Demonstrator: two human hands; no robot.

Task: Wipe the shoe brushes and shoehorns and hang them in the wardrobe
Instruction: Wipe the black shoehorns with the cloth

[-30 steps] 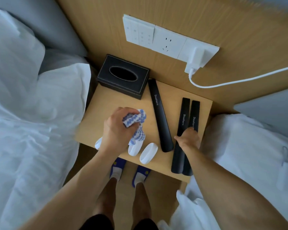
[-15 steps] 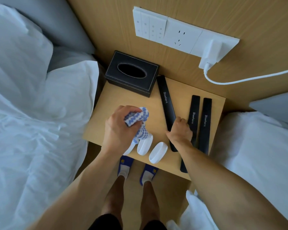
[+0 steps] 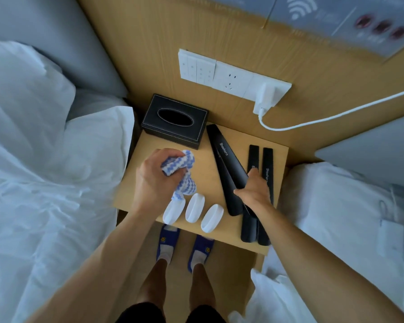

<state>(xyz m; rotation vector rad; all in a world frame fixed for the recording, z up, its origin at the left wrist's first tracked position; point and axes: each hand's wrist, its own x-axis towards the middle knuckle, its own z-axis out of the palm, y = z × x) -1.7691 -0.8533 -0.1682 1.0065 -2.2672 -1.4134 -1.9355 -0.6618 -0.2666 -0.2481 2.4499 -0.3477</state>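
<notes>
Tissue box (image 3: 174, 121): black, standing at the far left corner of the nightstand (image 3: 210, 173); its oval slot is dark and the contents cannot be made out. Just right of the box, one shoehorn (image 3: 226, 159) lies slanted toward the near edge, and a dark strip, shadow or a second piece, shows along its left side. Further right of the box, two shoehorns (image 3: 267, 164) lie side by side, touching, their near ends over the nightstand's front edge. Near the front edge, well in front of the box, three white oval pieces (image 3: 193, 212) lie in a row. A charger (image 3: 265, 97) sits in the wall socket above, its cable running right. Bedding flanks the nightstand on both sides. Left hand (image 3: 152, 180): fingers curled tight round a bunched blue-and-white cloth (image 3: 180, 170), held in front of the box. Right hand (image 3: 254, 194): thumb and fingers pinch the slanted shoehorn's wide part, and the hand covers part of the pair.
</notes>
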